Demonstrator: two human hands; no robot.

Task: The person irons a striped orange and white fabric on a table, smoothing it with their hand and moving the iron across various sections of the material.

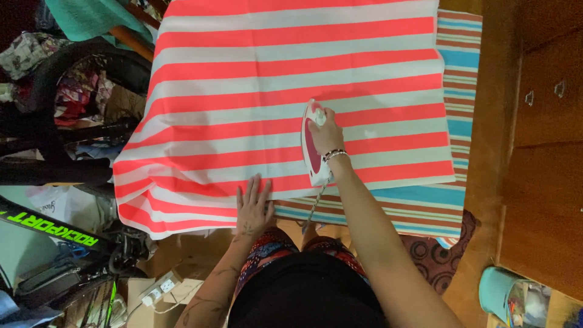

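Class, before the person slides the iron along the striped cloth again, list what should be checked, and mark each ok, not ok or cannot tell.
1. Right hand grips the iron by its handle: ok.
2. Left hand lies flat on the striped cloth, apart from the iron: ok.
3. Cloth ahead of the iron lies smooth: ok.
4. Cord hangs free off the near edge: ok.
5. Iron's heat setting: cannot tell.
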